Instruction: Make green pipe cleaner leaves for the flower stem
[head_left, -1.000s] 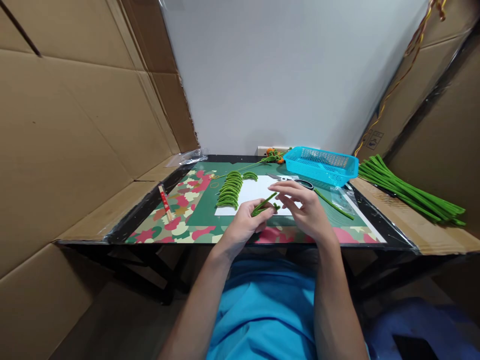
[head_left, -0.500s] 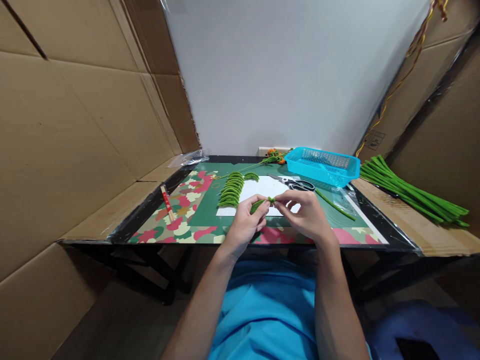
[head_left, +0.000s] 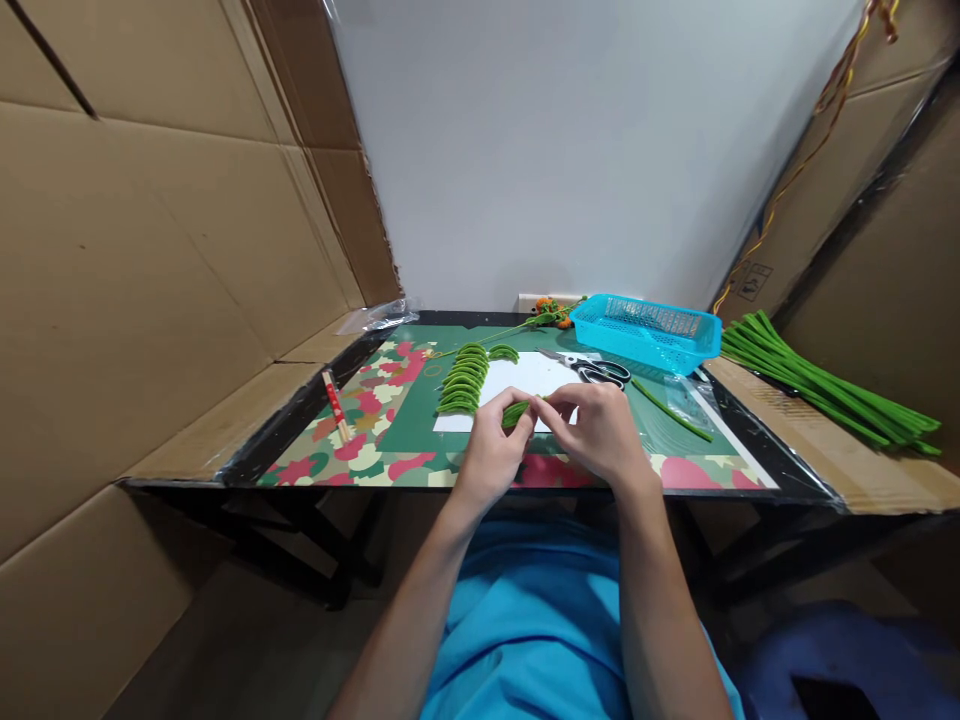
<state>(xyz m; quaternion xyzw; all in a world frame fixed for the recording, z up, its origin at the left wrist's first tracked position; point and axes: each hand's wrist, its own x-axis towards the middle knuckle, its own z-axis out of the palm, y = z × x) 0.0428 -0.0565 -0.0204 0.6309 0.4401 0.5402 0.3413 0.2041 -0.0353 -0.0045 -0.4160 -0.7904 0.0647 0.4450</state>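
Observation:
Above the white sheet (head_left: 529, 367), my left hand (head_left: 493, 440) is closed on a folded green pipe cleaner (head_left: 514, 413). My right hand (head_left: 600, 425) pinches at its right end, and the fingertips of both hands meet there, hiding that end. Just left of my hands lies a stacked row of bent green pipe cleaner pieces (head_left: 461, 380). Another short curved bundle of pieces (head_left: 503, 353) rests at the sheet's top edge. Scissors with black handles (head_left: 600, 370) lie beyond my right hand, and a single straight pipe cleaner (head_left: 671, 409) is to its right.
A blue plastic basket (head_left: 645, 335) stands at the back right, beside orange flowers (head_left: 553, 310). Many green pipe cleaners (head_left: 825, 380) lie on cardboard at the right. A red-wrapped stick (head_left: 335, 405) is at the left of the patterned mat (head_left: 300, 465). Cardboard walls (head_left: 165, 230) flank the table.
My right hand has shifted slightly left, bringing its fingertips against those of my left hand. The green end that showed between them is now mostly covered.

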